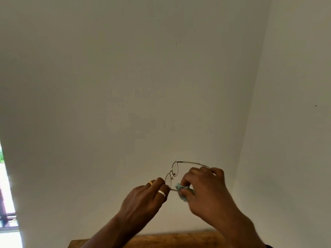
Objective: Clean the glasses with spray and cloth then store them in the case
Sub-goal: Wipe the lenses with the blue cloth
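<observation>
The left hand (pixel 148 196) is pinching the wire-rimmed glasses (pixel 175 168) by the nearer lens rim, bracing them in mid-air above the wooden tabletop (pixel 179 238), so the right hand (pixel 206 190), fingers clamped on the pale blue cloth (pixel 182 191), is apparently wiping the nearer temple.

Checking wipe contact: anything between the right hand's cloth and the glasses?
Nothing visible. The right hand pinches the cloth directly against the glasses, which the left hand holds by the frame. The case is not in view.
</observation>
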